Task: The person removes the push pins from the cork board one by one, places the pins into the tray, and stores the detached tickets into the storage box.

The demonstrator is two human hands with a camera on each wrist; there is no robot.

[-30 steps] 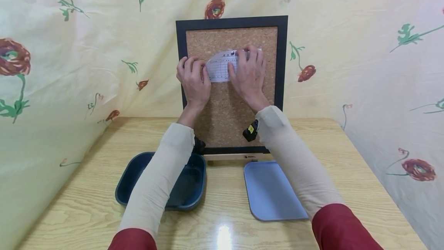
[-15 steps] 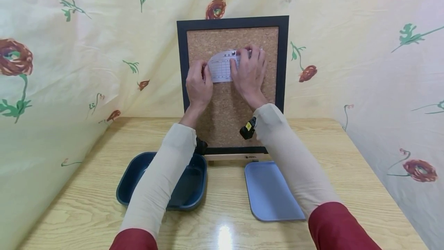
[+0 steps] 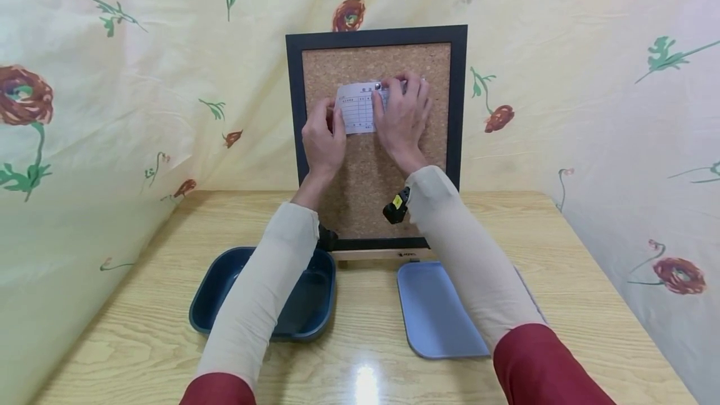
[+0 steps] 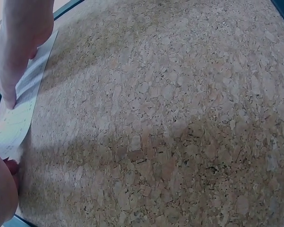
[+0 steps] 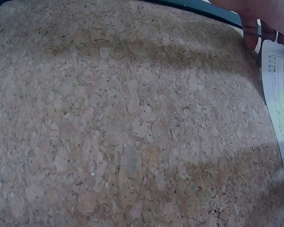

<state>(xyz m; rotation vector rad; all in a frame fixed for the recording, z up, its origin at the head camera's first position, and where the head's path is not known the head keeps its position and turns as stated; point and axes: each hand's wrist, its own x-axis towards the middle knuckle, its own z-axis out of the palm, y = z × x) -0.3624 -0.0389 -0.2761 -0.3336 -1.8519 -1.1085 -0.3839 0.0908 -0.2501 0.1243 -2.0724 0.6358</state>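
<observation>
A printed paper form (image 3: 357, 108) is on the cork board (image 3: 371, 186), with a round silver pin (image 3: 377, 86) at its top edge. My left hand (image 3: 324, 142) pinches the form's left edge between thumb and fingers. On the form's right part rests my right hand (image 3: 406, 116), its fingertips by the pin and its thumb touching the sheet. That hand covers much of the form's right side. In the right wrist view, the form (image 5: 279, 94) bows slightly off the cork near the left hand's fingers (image 5: 250, 35).
The board's black frame (image 3: 377, 36) stands upright on a wooden ledge (image 3: 388, 254). A dark blue bin (image 3: 200, 299) is under my left forearm, and a light blue tray (image 3: 435, 311) lies partly beneath my right. Floral cloth (image 3: 169, 80) hangs behind.
My left hand's fingers have drawn in from the board's left frame to the form's edge. The form's upper left corner, curled over before, now stands flatter. My right forearm has shifted slightly left.
</observation>
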